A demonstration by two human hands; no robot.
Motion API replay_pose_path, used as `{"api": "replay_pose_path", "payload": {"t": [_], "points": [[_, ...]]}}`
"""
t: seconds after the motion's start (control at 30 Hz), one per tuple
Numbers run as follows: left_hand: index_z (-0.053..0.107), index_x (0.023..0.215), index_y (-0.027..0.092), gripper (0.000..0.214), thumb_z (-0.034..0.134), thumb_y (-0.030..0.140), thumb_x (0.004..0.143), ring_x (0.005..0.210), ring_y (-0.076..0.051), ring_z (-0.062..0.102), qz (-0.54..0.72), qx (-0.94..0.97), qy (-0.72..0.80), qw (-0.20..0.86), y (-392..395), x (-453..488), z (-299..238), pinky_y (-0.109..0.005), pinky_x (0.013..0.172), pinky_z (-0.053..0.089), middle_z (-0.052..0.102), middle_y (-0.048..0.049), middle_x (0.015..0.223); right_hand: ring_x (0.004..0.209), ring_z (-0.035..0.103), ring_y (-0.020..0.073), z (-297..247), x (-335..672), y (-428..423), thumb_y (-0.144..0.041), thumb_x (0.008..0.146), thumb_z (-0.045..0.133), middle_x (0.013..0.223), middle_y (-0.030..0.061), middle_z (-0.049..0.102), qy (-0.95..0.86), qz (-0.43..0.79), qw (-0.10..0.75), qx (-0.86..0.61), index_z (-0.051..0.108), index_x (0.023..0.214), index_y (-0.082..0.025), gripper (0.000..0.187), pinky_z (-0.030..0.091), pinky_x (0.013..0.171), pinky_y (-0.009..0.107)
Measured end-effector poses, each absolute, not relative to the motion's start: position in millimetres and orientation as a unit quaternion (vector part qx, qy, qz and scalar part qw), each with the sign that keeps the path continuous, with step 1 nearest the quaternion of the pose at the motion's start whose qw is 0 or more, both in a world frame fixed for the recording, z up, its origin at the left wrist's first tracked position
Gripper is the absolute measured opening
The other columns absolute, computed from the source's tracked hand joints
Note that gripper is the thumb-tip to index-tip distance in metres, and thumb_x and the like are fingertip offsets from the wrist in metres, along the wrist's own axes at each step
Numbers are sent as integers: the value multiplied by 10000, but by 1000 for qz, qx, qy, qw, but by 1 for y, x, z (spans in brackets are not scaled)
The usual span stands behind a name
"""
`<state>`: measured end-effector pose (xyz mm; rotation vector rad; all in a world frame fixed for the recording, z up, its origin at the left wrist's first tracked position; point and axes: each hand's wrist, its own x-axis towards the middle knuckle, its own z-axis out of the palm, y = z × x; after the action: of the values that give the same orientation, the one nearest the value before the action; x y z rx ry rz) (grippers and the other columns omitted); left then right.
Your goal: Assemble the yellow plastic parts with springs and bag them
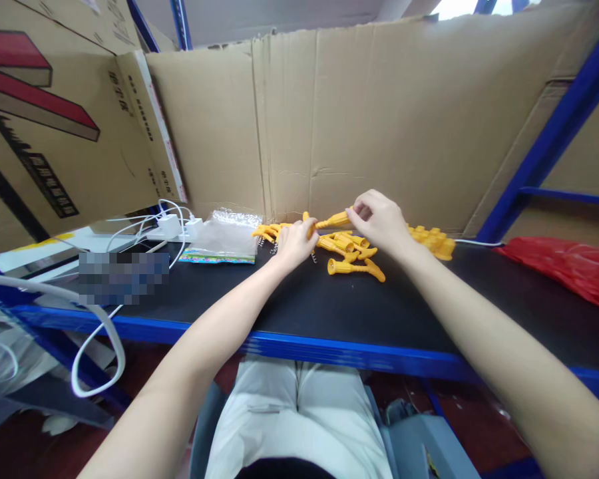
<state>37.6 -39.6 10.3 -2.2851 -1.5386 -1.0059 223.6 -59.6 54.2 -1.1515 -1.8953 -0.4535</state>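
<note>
Between my two hands is a yellow plastic handle-like piece (333,221), held up a little above the black tabletop. My left hand (295,243) is closed around its curved, branched end. At the wider end, the fingers of my right hand (378,219) pinch together; whether a small part is also between them I cannot make out. Below lie several more yellow pieces of the same kind, one (357,267) nearest me with its hollow end to the left. Small metal springs (314,257) show by my left hand.
Yellow knobbly parts (433,241) stand right of my right hand, with a red plastic bag (564,269) farther right. Clear plastic packets (224,236), white chargers (168,226) and cables lie left. Cardboard (379,120) walls the back; a blue metal edge (329,349) runs along the front.
</note>
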Motion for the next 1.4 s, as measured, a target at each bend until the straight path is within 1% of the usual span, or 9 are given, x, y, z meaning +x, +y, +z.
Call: {"api": "replay_pose_path", "payload": {"t": [0.17, 0.3, 0.47, 0.63, 0.77, 0.9, 1.07, 1.2, 1.4], "points": [[567, 1141, 223, 302, 455, 284, 867, 912, -209, 594, -323, -778, -523, 133, -30, 25, 9, -329, 824, 405, 625, -78, 1009, 1011, 525, 272, 26, 227, -41, -268, 860, 445, 1102, 155, 589, -781, -264, 365, -432, 534, 1093, -148, 277, 372, 822, 403], [575, 1118, 222, 291, 481, 307, 856, 908, -206, 590, -287, -807, -494, 147, -26, 24, 4, -315, 808, 399, 631, -68, 994, 1059, 522, 250, 8, 235, -35, -253, 886, 415, 1118, 129, 612, -830, -245, 288, -410, 540, 1125, -170, 282, 305, 922, 443], [566, 1126, 208, 304, 486, 297, 847, 866, -202, 588, -261, -825, -469, 177, -28, 27, 3, -318, 798, 398, 619, -71, 983, 1105, 501, 257, 2, 240, -31, -269, 909, 373, 1194, 133, 582, -840, -215, 237, -439, 519, 1203, -162, 345, 272, 952, 467], [557, 1127, 188, 301, 466, 246, 846, 869, -198, 579, -249, -845, -430, 198, -28, 28, 4, -326, 822, 389, 603, -81, 1006, 1003, 546, 240, 3, 239, -33, -240, 888, 423, 1093, 117, 630, -852, -188, 182, -454, 577, 1109, -164, 280, 328, 865, 377], [557, 1115, 190, 307, 495, 248, 820, 849, -199, 583, -262, -854, -418, 164, -27, 27, 2, -308, 775, 403, 601, -79, 991, 943, 559, 239, 8, 238, -37, -232, 870, 469, 1033, 118, 649, -846, -209, 167, -461, 600, 1050, -156, 236, 324, 815, 345], [582, 1055, 197, 284, 527, 246, 781, 820, -186, 581, -307, -856, -404, 96, -25, 26, 2, -279, 722, 408, 612, -55, 919, 892, 556, 233, 15, 236, -43, -214, 848, 506, 964, 116, 655, -848, -224, 152, -456, 612, 989, -141, 192, 320, 772, 318], [615, 935, 169, 227, 544, 229, 729, 640, -134, 528, -355, -835, -419, -40, -24, 30, 3, -237, 617, 388, 577, 3, 674, 855, 521, 224, 20, 232, -50, -166, 827, 498, 865, 92, 631, -839, -280, 173, -433, 584, 892, -151, 109, 299, 791, 324], [617, 873, 144, 198, 540, 227, 710, 613, -113, 509, -373, -800, -444, -153, -23, 33, 3, -220, 584, 380, 578, 1, 669, 848, 503, 232, 21, 232, -51, -116, 822, 446, 861, 102, 605, -827, -312, 196, -425, 553, 881, -157, 129, 303, 783, 336], [622, 885, 171, 227, 564, 228, 673, 641, -141, 527, -370, -810, -450, -57, -22, 30, 2, -238, 605, 381, 587, 2, 662, 868, 549, 225, 12, 231, -45, -228, 857, 474, 984, 121, 616, -857, -225, 208, -415, 537, 1034, -132, 211, 358, 751, 310]]}}
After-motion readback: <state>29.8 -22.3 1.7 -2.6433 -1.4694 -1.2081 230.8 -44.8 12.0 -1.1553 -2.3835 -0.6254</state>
